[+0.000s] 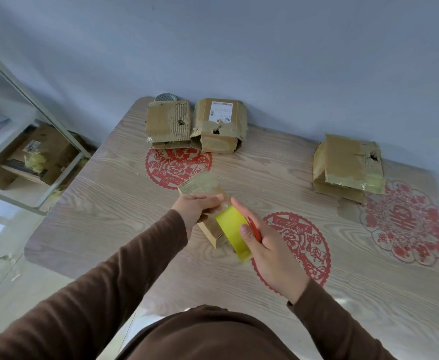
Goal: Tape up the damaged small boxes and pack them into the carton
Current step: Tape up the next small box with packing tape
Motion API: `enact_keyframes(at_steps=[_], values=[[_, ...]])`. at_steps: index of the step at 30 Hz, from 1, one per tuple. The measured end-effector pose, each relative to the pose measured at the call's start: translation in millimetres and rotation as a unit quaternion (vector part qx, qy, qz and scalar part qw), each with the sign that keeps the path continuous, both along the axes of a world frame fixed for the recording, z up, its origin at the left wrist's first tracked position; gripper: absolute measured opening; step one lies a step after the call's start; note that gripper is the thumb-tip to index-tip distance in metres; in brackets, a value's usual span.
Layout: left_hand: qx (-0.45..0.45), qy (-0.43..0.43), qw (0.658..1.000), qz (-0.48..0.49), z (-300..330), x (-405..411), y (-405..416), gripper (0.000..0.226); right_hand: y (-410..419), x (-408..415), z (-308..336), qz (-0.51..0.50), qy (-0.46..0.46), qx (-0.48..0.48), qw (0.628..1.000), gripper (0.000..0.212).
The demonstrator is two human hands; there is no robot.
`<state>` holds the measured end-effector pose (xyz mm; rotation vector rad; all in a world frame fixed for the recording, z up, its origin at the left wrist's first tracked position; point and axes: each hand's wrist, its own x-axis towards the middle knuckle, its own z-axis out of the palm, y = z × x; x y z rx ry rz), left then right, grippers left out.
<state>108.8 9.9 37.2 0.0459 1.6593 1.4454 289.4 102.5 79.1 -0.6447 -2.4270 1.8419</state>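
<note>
While the left hand [198,207] rests across the top of a small brown cardboard box [208,203] near the middle of the frame, its fingers lie fairly straight over the glossy taped surface and its thumb curls round the box's near side, so it grips the box. Just right of it, the right hand [267,245] holds a yellow roll of packing tape [235,231], thumb pressed on the roll's outer face and fingers reaching along its far side; a thin red tool [254,229], perhaps a pen or cutter, is pinched against the same hand. The roll touches the near end of the box. Both arms wear dark brown sleeves [114,276].

On the pale wood-grain table [109,203], at upper centre against the grey wall, two damaged brown cardboard boxes stand side by side: the torn box with exposed corrugation [168,123] on the left, and the box with a white shipping label and a hole [219,126] touching it on the right. A round metal object [165,97] peeks out behind them. At the right of the frame sits a crumpled taped box with a punctured corner [348,167]. Red paper-cut decorations [178,167] lie flat on the tabletop. At the left edge, a metal-framed shelf [31,141] holds a large brown carton [49,152].
</note>
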Motion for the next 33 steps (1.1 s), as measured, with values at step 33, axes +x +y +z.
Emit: enact_keyframes(at_steps=[33], values=[[-0.160,0.117,0.977,0.078,-65,-122,22,0.028,28,12,-58,0.052,-0.216,0.209,0.952,0.038]])
